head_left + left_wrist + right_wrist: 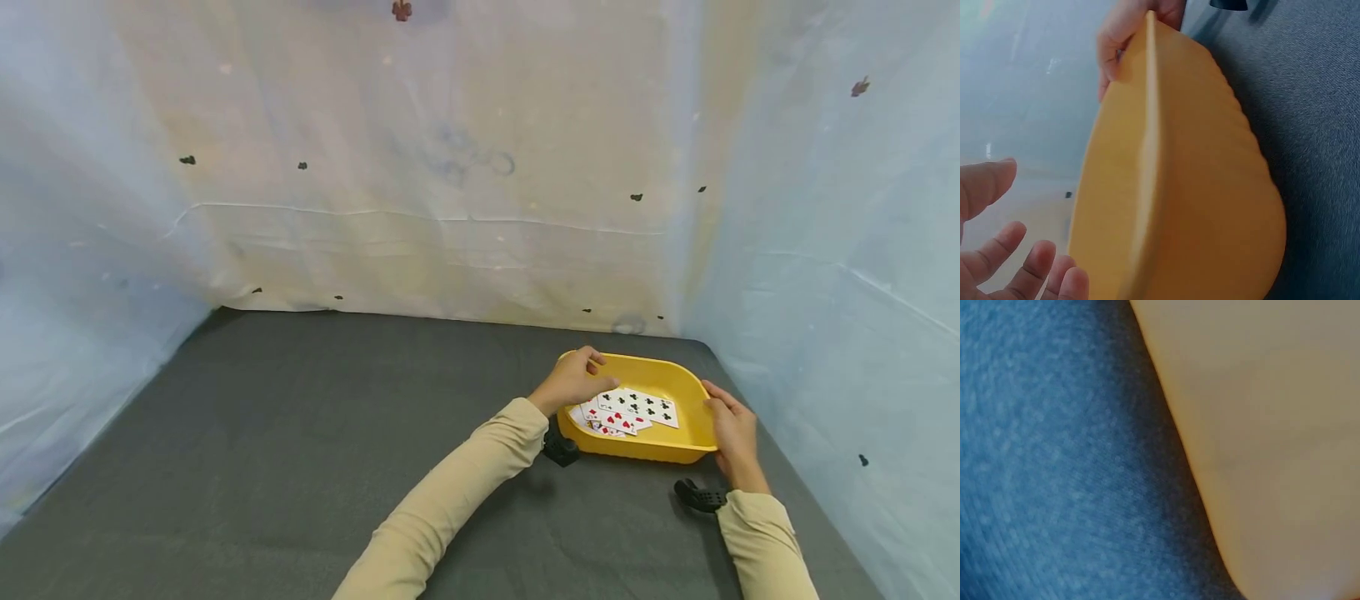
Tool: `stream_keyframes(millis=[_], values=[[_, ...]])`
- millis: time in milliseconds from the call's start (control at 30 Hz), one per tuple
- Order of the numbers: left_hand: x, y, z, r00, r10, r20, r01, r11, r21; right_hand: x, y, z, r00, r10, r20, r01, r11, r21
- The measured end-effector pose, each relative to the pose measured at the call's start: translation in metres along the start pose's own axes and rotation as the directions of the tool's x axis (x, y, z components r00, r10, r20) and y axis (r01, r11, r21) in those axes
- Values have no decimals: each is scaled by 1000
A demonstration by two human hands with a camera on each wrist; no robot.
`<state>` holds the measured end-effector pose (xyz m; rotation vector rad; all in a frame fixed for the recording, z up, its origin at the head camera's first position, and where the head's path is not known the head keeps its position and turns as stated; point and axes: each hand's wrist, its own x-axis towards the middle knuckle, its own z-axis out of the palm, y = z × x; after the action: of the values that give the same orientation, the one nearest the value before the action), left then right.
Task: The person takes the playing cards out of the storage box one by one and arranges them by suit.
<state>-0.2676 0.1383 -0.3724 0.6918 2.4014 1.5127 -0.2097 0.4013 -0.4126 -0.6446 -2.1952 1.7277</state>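
A yellow plastic tray (656, 377) with rounded corners stands at the right of the dark table. Several playing cards (637, 405), clubs and red suits face up, lie overlapping inside it. My right hand (733, 429) grips the tray's right end, thumb over the rim and fingers outside. Over the left end hovers my left hand (576, 382), its thumb and fingers spread apart with nothing between them. In the left wrist view its fingertips (1041, 259) show beside the tray wall (1210, 175). The right wrist view holds only the tray's side (1272, 456), with no fingers in sight.
Dark grey cloth (300, 433) covers the table. Pale, spotted sheets (450, 167) hang behind it and at both sides, the right one (847, 333) close by the right hand. Black wrist devices (701, 497) sit below each hand.
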Motion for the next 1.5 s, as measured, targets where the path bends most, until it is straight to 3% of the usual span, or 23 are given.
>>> stream_keyframes(millis=[267, 567, 767, 833, 900, 1000, 1100, 1500], values=[[4, 1, 20, 999, -36, -12, 36, 999, 14, -1, 2, -2, 1000, 17, 14, -17, 999, 32], [11, 2, 43, 993, -78, -90, 87, 991, 101, -5, 0, -5, 1000, 24, -3, -24, 994, 105], [18, -5, 50, 981, -126, -149, 135, 989, 55, -9, 1, -2, 1000, 26, 6, -27, 995, 100], [20, -7, 51, 979, -130, -158, 144, 986, 83, -10, 2, -2, 1000, 29, 8, -30, 995, 91], [22, -8, 52, 980, -114, -162, 140, 978, 156, -10, 3, -2, 1000, 27, 7, -27, 996, 85], [24, -9, 54, 981, -81, -177, 132, 947, 293, -11, 3, -2, 1000, 26, 0, -26, 995, 91], [26, -11, 57, 977, -80, -198, 151, 916, 373, -12, 3, -1, 999, 32, 6, -33, 994, 106], [26, -16, 59, 974, -114, -198, 195, 864, 464, -17, 1, -2, 999, 11, 33, -14, 996, 89]])
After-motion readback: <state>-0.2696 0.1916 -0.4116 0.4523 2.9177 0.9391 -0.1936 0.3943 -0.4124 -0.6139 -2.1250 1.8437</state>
